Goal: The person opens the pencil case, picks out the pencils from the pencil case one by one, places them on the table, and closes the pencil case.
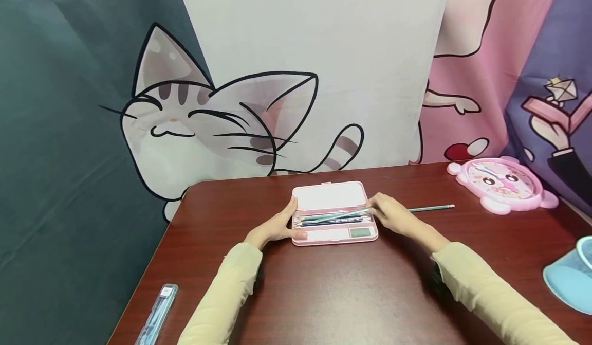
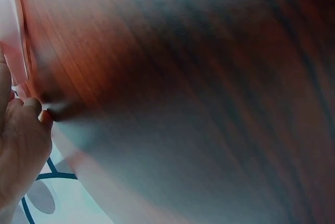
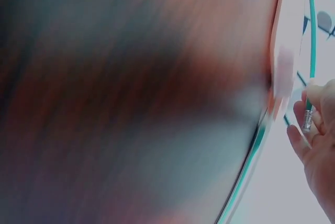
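Note:
A pink pencil case lies on the table with its lid raised at the back. Several dark and green pencils lie inside its long compartment, and a green eraser sits in the front right one. My left hand holds the case by its left end, thumb over the front corner. Over the right end, my right hand pinches a green pencil near its metal band; it slants leftward across the pencils in the case. Another green pencil lies on the table beyond my right hand.
A pink animal-shaped clock lies at the back right. A blue container stands at the right edge. Near the front left is a clear slim box with blue contents. A cartoon-printed cloth hangs behind the table.

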Available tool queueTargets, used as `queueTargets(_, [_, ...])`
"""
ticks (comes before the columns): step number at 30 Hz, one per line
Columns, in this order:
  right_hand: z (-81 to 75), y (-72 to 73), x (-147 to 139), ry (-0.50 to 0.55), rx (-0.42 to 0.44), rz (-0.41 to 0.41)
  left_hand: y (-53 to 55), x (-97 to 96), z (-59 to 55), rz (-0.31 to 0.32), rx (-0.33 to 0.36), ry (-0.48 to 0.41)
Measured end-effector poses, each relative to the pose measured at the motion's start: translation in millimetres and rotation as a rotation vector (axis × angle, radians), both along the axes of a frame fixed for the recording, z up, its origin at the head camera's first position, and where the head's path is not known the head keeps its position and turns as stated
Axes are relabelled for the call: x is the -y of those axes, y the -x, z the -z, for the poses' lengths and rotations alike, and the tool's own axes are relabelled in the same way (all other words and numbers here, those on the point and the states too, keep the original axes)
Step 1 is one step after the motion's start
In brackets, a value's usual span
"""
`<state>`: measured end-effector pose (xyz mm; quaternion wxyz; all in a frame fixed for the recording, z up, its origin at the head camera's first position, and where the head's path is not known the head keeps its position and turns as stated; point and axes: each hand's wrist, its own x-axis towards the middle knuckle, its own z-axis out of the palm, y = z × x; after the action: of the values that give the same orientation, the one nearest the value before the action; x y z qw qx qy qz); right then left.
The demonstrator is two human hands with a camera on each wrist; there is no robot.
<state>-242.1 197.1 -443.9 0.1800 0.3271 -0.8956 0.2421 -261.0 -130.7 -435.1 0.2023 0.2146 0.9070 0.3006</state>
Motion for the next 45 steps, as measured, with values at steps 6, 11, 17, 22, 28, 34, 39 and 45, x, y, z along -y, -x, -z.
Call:
queueTargets(6, [2.3, -7.3, -41.8, 0.069, -0.109, 0.005, -1.4, 2.1, 1.7, -0.009, 0.003, -0.011])
queueTargets(11, [4.2, -17.5, -90.3, 0.118, -0.167, 0.062, -1.0, 1.8, -0.2, -0.003, 0.014, -0.017])
queueTargets(17, [9.7, -24.6, -136.9, 0.123, -0.164, 0.118, 1.2, 2.5, -1.0, -0.007, 0.022, -0.014])
queueTargets(22, [13.3, -22.5, -147.8, 0.038, -0.177, 0.131, 2.7, 2.9, -0.5, 0.002, 0.013, -0.020])
queueTargets(28, [12.0, -19.4, -146.9, -0.073, -0.171, 0.196, 2.1, 1.1, -0.4, 0.009, 0.015, -0.022])
queueTargets(34, [16.3, -19.1, -148.6, -0.108, -0.147, 0.225, 1.1, -0.5, -1.7, 0.021, 0.020, -0.008])
queueTargets(39, [9.1, -15.9, -137.0, -0.026, -0.092, 0.247, 2.1, -0.5, -3.5, 0.009, 0.019, -0.005])
queueTargets(45, [2.8, -9.5, -91.1, 0.094, 0.008, 0.181, 1.3, 0.2, -2.1, 0.005, 0.020, 0.000])
